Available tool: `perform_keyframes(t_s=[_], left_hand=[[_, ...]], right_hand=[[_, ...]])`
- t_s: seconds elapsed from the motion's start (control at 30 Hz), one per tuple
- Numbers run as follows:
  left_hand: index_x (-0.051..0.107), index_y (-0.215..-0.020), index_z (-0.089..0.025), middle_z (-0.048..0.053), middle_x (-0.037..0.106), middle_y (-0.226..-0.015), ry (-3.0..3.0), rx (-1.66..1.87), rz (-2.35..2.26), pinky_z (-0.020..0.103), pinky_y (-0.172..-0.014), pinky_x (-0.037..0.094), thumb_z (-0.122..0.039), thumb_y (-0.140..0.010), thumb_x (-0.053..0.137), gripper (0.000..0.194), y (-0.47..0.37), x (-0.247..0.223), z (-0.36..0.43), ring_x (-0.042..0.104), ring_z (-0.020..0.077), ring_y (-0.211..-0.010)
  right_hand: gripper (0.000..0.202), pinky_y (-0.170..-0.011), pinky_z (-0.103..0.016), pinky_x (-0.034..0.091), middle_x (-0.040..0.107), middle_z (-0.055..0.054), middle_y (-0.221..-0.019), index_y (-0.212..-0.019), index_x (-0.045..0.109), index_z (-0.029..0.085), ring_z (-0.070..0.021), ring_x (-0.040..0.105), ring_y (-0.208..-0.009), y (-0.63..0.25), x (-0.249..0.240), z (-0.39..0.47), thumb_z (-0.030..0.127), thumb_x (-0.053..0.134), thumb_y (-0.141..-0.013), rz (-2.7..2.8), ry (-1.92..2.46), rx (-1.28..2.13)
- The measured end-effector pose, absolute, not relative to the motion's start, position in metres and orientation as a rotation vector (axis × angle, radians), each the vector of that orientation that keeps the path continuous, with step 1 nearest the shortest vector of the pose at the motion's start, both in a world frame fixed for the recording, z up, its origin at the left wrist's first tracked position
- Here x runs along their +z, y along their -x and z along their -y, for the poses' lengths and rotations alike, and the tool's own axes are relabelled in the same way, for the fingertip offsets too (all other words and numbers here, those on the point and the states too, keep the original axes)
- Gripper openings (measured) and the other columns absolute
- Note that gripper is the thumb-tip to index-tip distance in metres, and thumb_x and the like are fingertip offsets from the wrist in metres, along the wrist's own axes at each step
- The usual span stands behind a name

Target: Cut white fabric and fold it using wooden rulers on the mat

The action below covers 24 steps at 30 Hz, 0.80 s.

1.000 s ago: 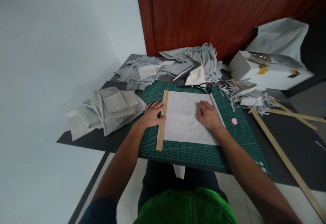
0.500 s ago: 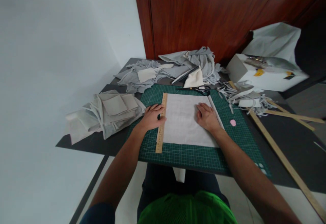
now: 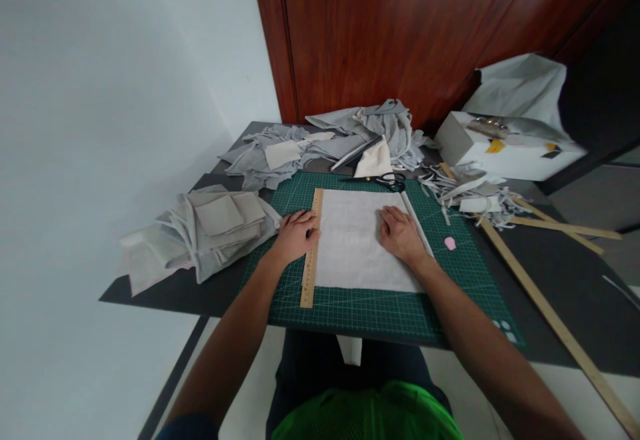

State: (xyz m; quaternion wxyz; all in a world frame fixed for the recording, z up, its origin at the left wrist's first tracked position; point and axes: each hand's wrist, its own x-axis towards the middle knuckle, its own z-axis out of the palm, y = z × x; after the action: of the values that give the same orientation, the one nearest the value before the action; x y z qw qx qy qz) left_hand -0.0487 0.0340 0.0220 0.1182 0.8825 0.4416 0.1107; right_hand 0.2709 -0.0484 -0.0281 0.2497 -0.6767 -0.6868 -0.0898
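A white cloth [image 3: 347, 243] lies flat on a green cutting mat [image 3: 350, 308]. Along the cloth's left edge runs a wooden ruler [image 3: 309, 279]. My left hand [image 3: 293, 239] rests with its fingertips and thumb on that ruler, fingers stretched and thumb apart. On the right part of the cloth, my right hand [image 3: 400, 235] lies palm down with fingers extended, touching the fabric. A narrow white strip [image 3: 414, 217] borders the cloth on the right, partly hidden by my right hand and forearm. Black-handled scissors [image 3: 393, 181] lie just beyond the cloth's far edge.
Folded grey cloth pieces [image 3: 225, 227] sit left of the mat; grey scraps [image 3: 275, 157] heap behind it. To the right are a small pink piece [image 3: 450, 243], fabric strips [image 3: 470, 190], a long wooden strip [image 3: 540, 307] and a white box [image 3: 505, 150].
The whole view has shifted slightly, with the table appearing a little lower and further left. Both hands keep their places on the ruler and cloth.
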Motion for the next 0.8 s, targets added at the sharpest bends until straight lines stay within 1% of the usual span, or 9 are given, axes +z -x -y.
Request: perform_keyframes(t_s=[0.17,0.27,0.37,0.5,0.57,0.67,0.8], left_hand=[[0.073,-0.137,-0.028,0.004,0.062,-0.158,-2.644,0.336,-1.319,0.055,-0.124,0.037,-0.033,-0.103,0.046,0.044,0.045,0.025,-0.034,0.047,0.0331,-0.152],[0.076,-0.129,-0.026,0.006,0.062,-0.157,-2.702,0.342,-1.372,0.058,-0.123,0.036,-0.032,-0.103,0.045,0.041,0.041,0.027,-0.035,0.046,0.0350,-0.152],[0.078,-0.122,-0.023,0.009,0.060,-0.159,-2.732,0.353,-1.439,0.060,-0.124,0.034,-0.032,-0.102,0.047,0.038,0.034,0.033,-0.036,0.043,0.0366,-0.154],[0.075,-0.131,-0.018,0.014,0.059,-0.159,-2.745,0.365,-1.410,0.059,-0.125,0.034,-0.032,-0.101,0.051,0.041,0.012,0.049,-0.034,0.043,0.0370,-0.154],[0.074,-0.132,-0.017,0.014,0.059,-0.159,-2.758,0.374,-1.365,0.058,-0.125,0.033,-0.031,-0.099,0.054,0.041,-0.008,0.058,-0.032,0.045,0.0367,-0.153],[0.074,-0.132,-0.017,0.014,0.059,-0.159,-2.824,0.386,-1.203,0.056,-0.126,0.033,-0.031,-0.100,0.055,0.040,-0.054,0.067,-0.023,0.047,0.0359,-0.152],[0.077,-0.126,-0.018,0.012,0.066,-0.152,-2.868,0.433,-0.949,0.050,-0.123,0.040,-0.027,-0.100,0.055,0.034,-0.136,0.068,-0.005,0.055,0.0312,-0.145]], right_hand=[[0.041,-0.117,-0.053,0.046,0.068,-0.019,-0.145,-0.132,0.070,0.014,-0.0335,0.058,-0.139,-0.270,-0.026,0.046,0.018,0.050,-0.097,1.850,1.838,-0.246],[0.041,-0.117,-0.049,0.048,0.069,-0.020,-0.142,-0.131,0.071,0.013,-0.0311,0.060,-0.137,-0.271,-0.023,0.044,0.015,0.051,-0.096,1.833,1.782,-0.222],[0.039,-0.116,-0.046,0.049,0.072,-0.021,-0.137,-0.127,0.073,0.011,-0.0309,0.064,-0.132,-0.278,-0.016,0.043,0.015,0.053,-0.094,1.811,1.730,-0.211],[0.036,-0.110,-0.044,0.052,0.078,-0.020,-0.123,-0.121,0.077,0.011,-0.0307,0.071,-0.115,-0.301,-0.001,0.051,0.012,0.053,-0.093,1.770,1.754,-0.163],[0.036,-0.107,-0.044,0.053,0.080,-0.019,-0.115,-0.117,0.078,0.011,-0.0307,0.072,-0.108,-0.318,0.007,0.059,0.011,0.053,-0.092,1.726,1.817,-0.157],[0.034,-0.102,-0.042,0.053,0.080,-0.019,-0.109,-0.111,0.080,0.010,-0.0309,0.072,-0.104,-0.349,0.015,0.074,0.010,0.052,-0.093,1.654,1.914,-0.172],[0.031,-0.096,-0.040,0.053,0.079,-0.019,-0.103,-0.104,0.081,0.011,-0.0305,0.071,-0.099,-0.391,0.017,0.097,0.012,0.051,-0.093,1.510,2.075,-0.179]])
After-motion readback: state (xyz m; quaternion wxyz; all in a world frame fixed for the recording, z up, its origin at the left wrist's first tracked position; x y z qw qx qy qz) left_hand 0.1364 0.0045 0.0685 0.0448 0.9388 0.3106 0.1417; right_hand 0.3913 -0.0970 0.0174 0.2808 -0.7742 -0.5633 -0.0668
